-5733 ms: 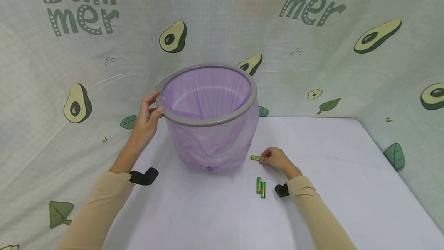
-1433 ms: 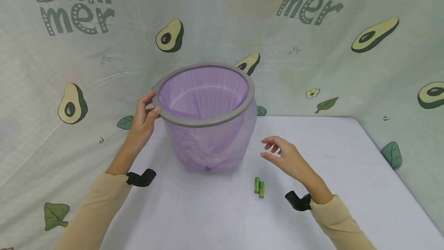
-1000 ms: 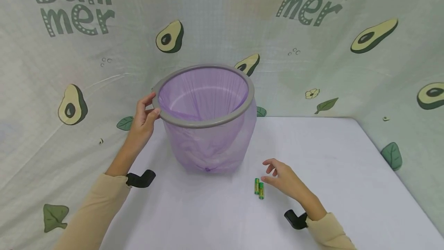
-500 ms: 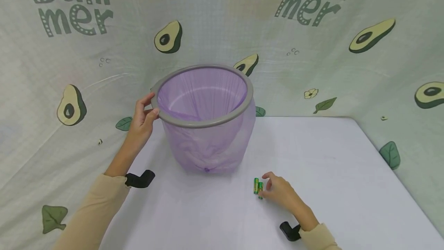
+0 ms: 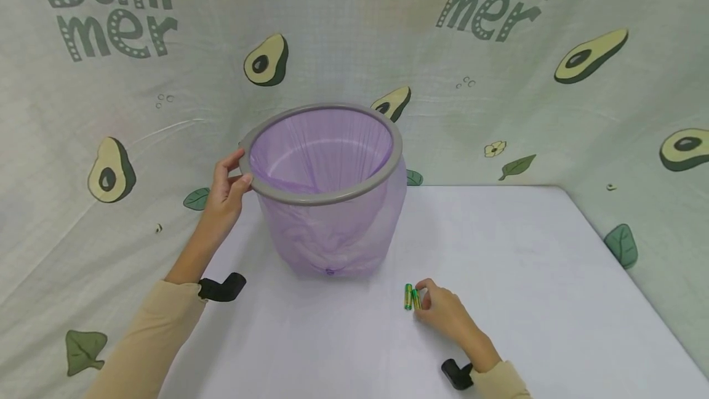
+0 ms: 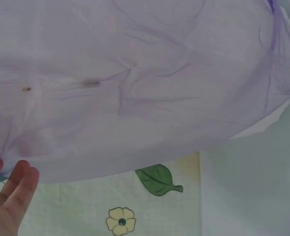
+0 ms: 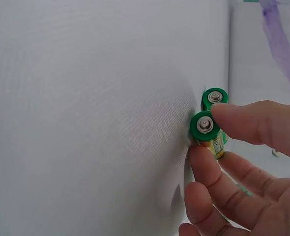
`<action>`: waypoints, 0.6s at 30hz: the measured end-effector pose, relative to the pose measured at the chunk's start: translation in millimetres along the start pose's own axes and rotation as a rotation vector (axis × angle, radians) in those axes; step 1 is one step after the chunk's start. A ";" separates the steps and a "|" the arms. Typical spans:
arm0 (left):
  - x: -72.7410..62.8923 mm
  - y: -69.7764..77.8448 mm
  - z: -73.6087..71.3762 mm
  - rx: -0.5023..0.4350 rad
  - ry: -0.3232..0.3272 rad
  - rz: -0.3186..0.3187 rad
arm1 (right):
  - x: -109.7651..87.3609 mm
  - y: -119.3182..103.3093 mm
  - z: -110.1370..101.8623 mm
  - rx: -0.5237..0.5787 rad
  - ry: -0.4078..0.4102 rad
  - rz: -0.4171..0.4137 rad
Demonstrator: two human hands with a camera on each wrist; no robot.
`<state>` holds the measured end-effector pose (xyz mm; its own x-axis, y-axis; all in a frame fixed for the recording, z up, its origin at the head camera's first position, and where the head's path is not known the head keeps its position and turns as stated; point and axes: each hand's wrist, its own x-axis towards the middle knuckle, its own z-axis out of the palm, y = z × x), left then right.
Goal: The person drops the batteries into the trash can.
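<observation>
A waste bin (image 5: pixel 332 233) lined with a purple plastic bag stands on the table, its grey rim ring (image 5: pixel 310 198) on top. My left hand (image 5: pixel 226 196) grips the rim at its left side, thumb in front and fingers behind. In the left wrist view the purple bag (image 6: pixel 150 98) fills most of the picture. Two green-and-gold batteries lie side by side to the right of the bin. The left battery (image 5: pixel 408 297) lies free. My right hand (image 5: pixel 445 314) pinches the right battery (image 7: pixel 205 125) between thumb and fingers, close to the table surface.
A white table (image 5: pixel 526 263) carries the bin and batteries. Behind and at the sides hangs a pale cloth (image 5: pixel 343 29) printed with avocados, leaves and lettering. A black wrist camera (image 5: pixel 223 287) sits on the left wrist, another wrist camera (image 5: pixel 457 374) on the right.
The battery pinched beside the bin earliest is out of sight. My right hand has come down toward the front and closed on the right one of the remaining pair. My left hand stays on the rim.
</observation>
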<state>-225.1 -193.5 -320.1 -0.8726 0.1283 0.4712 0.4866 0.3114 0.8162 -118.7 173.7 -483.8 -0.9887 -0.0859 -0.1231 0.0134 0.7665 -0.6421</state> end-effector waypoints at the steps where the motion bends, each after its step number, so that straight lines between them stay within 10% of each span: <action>1: -0.2 0.1 -0.4 -0.001 -0.001 0.000 | 0.1 -0.3 -0.3 -0.008 0.004 -0.003; 18: -0.8 0.5 0.4 0.004 -0.011 0.007 | -3.3 -0.1 -4.0 -0.204 0.044 0.060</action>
<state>-224.1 -193.0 -320.2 -0.8696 0.1412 0.4730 0.4925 0.3139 0.8117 -116.0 176.5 -480.4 -0.9926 -0.0113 -0.1205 0.0468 0.8827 -0.4675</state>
